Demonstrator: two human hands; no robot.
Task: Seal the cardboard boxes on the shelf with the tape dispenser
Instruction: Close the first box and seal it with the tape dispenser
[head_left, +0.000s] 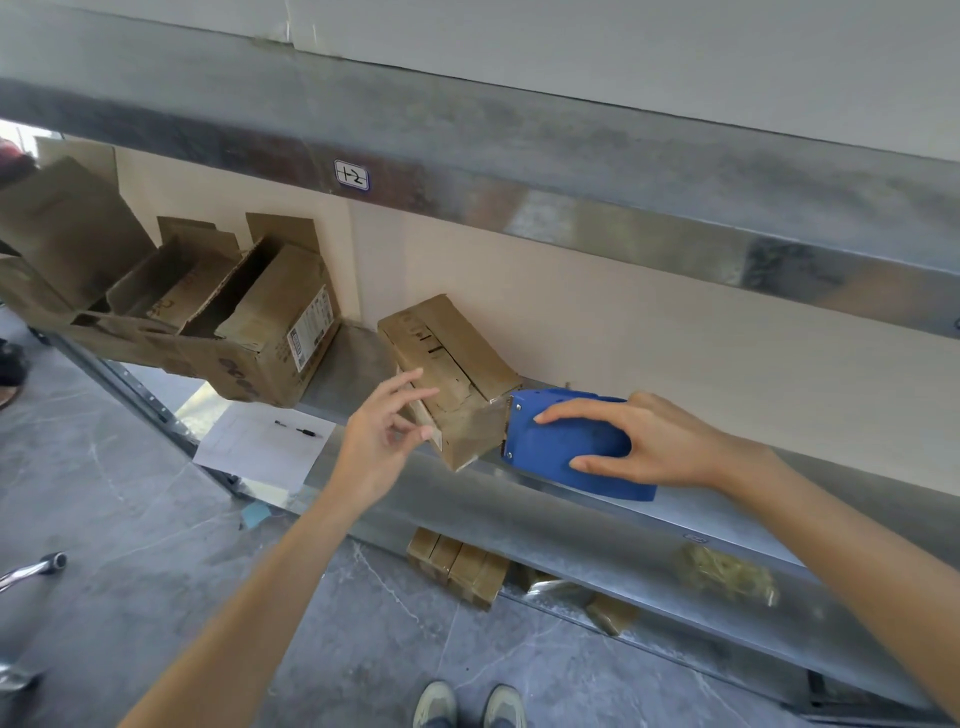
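A small closed cardboard box (447, 353) lies on the metal shelf (691, 512), its near end over the shelf's front edge. My right hand (649, 441) grips the blue tape dispenser (561, 447), whose nose sits against the box's near right corner, with clear tape stretched from it onto the box end. My left hand (382, 441) hovers just left of the box with loosely spread fingers, holding nothing; a fingertip is near the box's left edge.
A large open cardboard box (249, 332) with raised flaps sits at the shelf's left end, overhanging it. A sheet of paper (260, 441) with a pen lies below it. Taped packages (457, 566) sit on the lower shelf. An upper shelf beam (519, 171) hangs overhead.
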